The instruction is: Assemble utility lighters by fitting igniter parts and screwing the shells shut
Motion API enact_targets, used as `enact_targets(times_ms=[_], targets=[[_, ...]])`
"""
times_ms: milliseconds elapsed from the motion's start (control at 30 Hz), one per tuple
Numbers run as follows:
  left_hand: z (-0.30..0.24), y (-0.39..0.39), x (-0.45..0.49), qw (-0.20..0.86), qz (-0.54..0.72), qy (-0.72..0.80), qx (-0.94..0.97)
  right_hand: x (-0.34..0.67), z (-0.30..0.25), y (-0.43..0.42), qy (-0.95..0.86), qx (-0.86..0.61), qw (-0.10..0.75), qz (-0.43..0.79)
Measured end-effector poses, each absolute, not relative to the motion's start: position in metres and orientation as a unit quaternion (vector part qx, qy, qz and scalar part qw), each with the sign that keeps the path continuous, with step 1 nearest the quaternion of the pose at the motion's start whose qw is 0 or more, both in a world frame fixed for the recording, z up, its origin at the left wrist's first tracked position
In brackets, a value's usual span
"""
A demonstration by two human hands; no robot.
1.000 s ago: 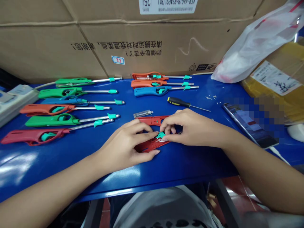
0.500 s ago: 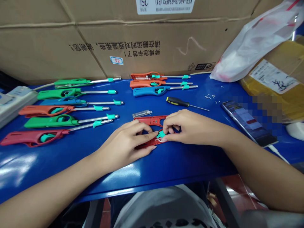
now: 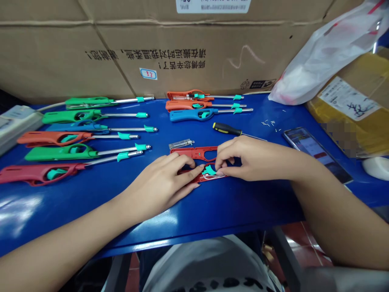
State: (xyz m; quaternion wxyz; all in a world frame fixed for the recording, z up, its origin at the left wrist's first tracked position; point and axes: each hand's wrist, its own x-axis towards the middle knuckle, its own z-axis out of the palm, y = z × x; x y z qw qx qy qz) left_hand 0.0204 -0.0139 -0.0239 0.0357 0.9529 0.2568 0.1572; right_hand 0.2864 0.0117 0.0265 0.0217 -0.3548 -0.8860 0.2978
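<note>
"Left grip (image 3: 166, 181)?"
"Narrow; forefinger and thumb holding a slim red plastic casing half (image 3: 198, 179) on the glossy blue desk (image 3: 243, 211)."
"Right grip (image 3: 240, 158)?"
"Fingertips bunched at the casing half's right end; cannot tell whether anything is pinched."
"Casing half's condition?"
"Lying open side up; curved teal plastic trigger (image 3: 210, 170) showing inside, thin white wire (image 3: 212, 177) running alongside. Second red plastic shell (image 3: 189, 153) just beyond, roughly parallel."

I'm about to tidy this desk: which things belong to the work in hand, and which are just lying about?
Part of the job: red shell halves, green trigger, white wire; probably also clear tube, screwdriver and lighters.
Apparently lying about: phone, plastic bag, cardboard box, parcel, power strip.
</note>
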Motion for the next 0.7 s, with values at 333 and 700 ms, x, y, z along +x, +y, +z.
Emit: enact_targets(times_ms=[333, 700], targets=[[-0.0219, -0.0124, 0.0206, 0.039, 0.156, 0.259, 0.953, 0.2841, 0.0261, 0.0100, -0.918, -0.303, 0.040, 0.253], [-0.0254, -0.0106, 0.0197, 0.078, 0.188, 0.261, 0.944, 0.2834, 0.0225, 0.0081, -0.926, -0.277, 0.054, 0.250]])
